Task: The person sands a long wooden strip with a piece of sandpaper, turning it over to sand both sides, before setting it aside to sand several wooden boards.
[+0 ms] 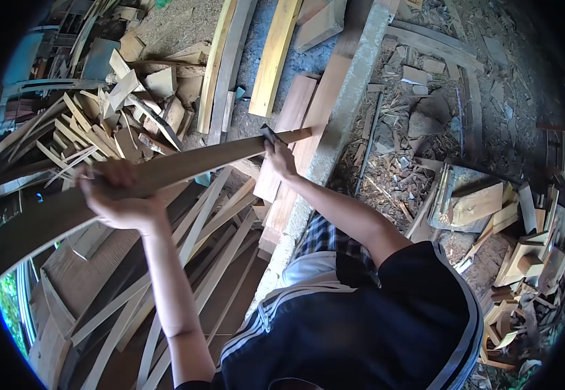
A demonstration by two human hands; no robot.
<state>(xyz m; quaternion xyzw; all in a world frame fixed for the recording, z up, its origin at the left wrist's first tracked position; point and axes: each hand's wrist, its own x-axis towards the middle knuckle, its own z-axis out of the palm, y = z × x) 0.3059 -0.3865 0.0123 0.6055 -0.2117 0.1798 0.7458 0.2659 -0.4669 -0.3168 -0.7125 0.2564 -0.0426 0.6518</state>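
Note:
A long wooden plank (194,159) runs from the lower left edge of the view up to the middle right. My left hand (123,198) is closed around the plank, with its fingers over the upper side. Farther along, near the plank's narrow far end, my right hand (280,158) is closed on a small dark tool (269,133). The tool lies against the plank; its exact kind cannot be made out. Beneath the plank's far end are reddish boards (311,127) lying lengthwise.
A pale concrete ledge (350,91) runs beside me. Offcuts (90,133) are heaped at left, and thin strips (194,244) lean below the plank. Yellowish beams (274,58) lie ahead. At right are wood scraps (523,260), a wood block (477,205) and a thin rod (369,143).

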